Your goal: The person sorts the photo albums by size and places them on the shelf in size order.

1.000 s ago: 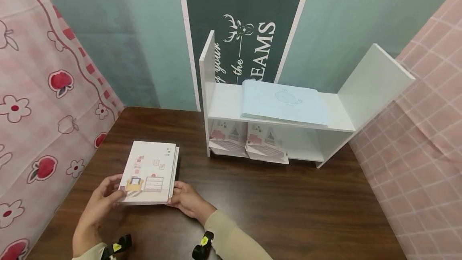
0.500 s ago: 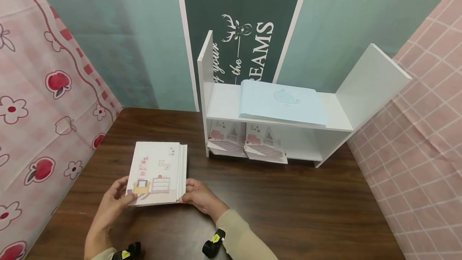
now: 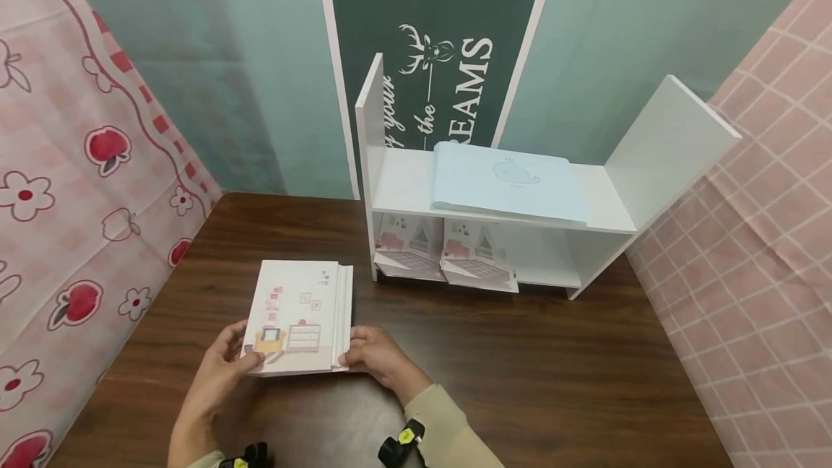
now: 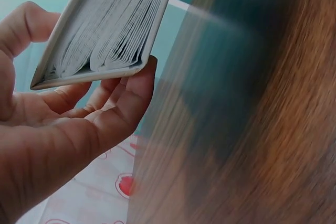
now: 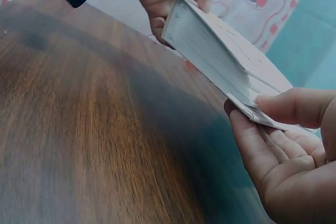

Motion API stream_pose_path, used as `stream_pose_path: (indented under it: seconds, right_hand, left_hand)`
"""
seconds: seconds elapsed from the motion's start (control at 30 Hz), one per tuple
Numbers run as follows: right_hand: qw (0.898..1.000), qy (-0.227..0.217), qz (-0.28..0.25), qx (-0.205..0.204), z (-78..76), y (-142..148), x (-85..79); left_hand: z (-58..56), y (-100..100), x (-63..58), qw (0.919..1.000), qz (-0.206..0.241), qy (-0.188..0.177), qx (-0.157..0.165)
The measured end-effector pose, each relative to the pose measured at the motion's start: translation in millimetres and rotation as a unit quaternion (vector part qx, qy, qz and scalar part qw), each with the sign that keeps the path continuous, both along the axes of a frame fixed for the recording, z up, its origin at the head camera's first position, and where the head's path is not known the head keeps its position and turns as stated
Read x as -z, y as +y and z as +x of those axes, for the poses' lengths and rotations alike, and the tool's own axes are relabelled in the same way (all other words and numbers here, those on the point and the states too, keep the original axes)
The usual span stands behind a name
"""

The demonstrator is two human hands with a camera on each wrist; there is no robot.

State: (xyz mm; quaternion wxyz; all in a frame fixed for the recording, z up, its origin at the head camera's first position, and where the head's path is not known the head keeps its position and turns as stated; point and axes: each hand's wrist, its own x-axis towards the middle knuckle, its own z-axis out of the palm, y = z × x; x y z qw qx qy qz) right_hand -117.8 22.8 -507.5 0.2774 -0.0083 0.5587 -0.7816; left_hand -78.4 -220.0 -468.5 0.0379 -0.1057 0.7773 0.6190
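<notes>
A white hardcover photo album [image 3: 295, 320], with a yellow armchair and a drawer chest printed on its cover, is held by both hands just over the table. My left hand [image 3: 224, 360] grips its lower left corner, thumb on the front cover and fingers beneath. My right hand [image 3: 383, 356] pinches the lower right side. In the right wrist view, the right thumb lies on the page edges by the back cover, with the fingers under it. Thick, slightly fanned pages [image 4: 118, 24] show between the covers in the left wrist view.
A white shelf [image 3: 604, 197] stands at the back of the brown table [image 3: 520, 374]. On top lies a pale blue whale-printed album [image 3: 507, 183]. Two pink-printed albums [image 3: 409, 248] lean in its lower compartment, leaving a gap at their right. Patterned cloth [image 3: 65, 237] hangs at the left.
Both hands have moved to the right with the album, which has shifted from the left part of the table toward the middle. The shelf and its albums have stayed put.
</notes>
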Motion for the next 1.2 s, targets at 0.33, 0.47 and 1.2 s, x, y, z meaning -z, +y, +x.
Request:
stream_pose_path:
  seconds: [0.33, 0.47, 1.2]
  right_hand:
    - [1.0, 0.005, 0.016, 0.007, 3.5, 23.8, 5.5]
    - [1.0, 0.014, 0.02, 0.003, 5.0, 36.9, 7.2]
    - [0.999, 0.028, 0.035, 0.019, 26.0, 81.1, 8.0]
  left_hand:
    - [3.3, 22.2, 1.9, 1.0, 0.001, -0.007, -0.005]
    - [3.3, 32.7, 5.2, 0.9996, 0.026, -0.005, 0.0]
    - [16.0, 72.8, 8.0, 0.9974, 0.07, 0.001, 0.015]
